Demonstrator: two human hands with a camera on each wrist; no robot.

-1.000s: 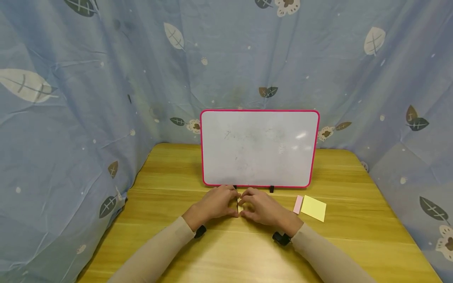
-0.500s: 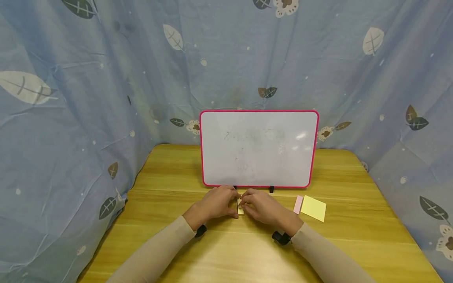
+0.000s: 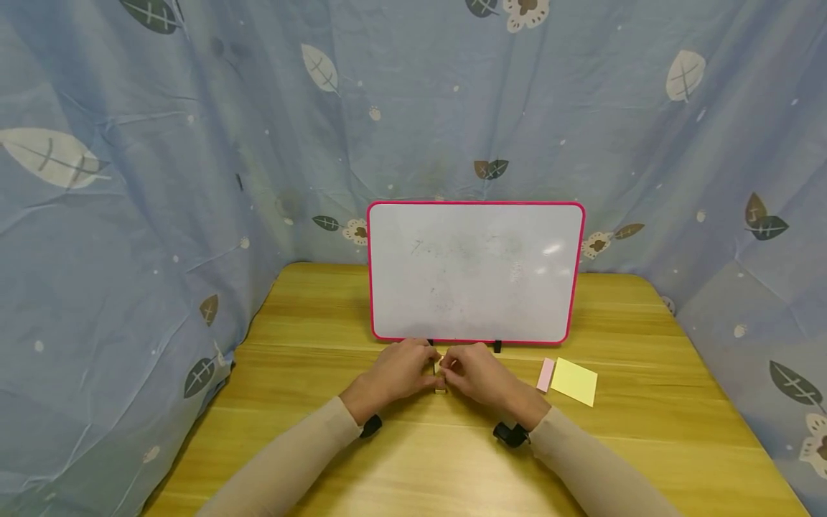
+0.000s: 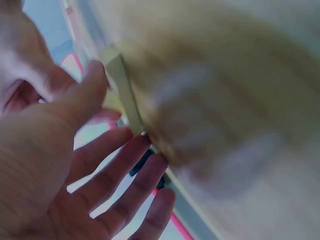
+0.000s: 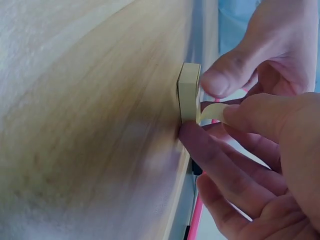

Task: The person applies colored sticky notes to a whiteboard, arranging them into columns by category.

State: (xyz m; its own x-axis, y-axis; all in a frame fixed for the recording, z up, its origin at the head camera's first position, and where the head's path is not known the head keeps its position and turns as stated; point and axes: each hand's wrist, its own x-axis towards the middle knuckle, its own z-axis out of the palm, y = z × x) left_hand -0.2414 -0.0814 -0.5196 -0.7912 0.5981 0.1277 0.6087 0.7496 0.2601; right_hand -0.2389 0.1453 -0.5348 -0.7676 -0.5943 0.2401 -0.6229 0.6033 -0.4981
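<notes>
A narrow, pale yellow sticky note pad (image 3: 441, 390) lies on the table between my hands, its thick side showing in the right wrist view (image 5: 188, 97). My left hand (image 3: 405, 370) holds the pad from the left, thumb and fingertips at its edges. With thumb and finger, my right hand (image 3: 481, 377) pinches the top sheet (image 5: 212, 111), which curls up away from the pad. In the left wrist view the pad (image 4: 122, 85) is partly covered by the left thumb, and the lifted sheet is hidden there.
A whiteboard (image 3: 474, 273) with a pink frame stands on black feet (image 3: 497, 347) just behind my hands. To the right lie a pink strip pad (image 3: 545, 375) and a square yellow sticky note pad (image 3: 574, 382). A patterned curtain (image 3: 413, 100) surrounds the wooden table (image 3: 310, 309).
My right fingers have moved from the pad's edge into a pinch with the top sheet lifted. My left thumb has shifted inward over the pad; the left hand otherwise stays about in place.
</notes>
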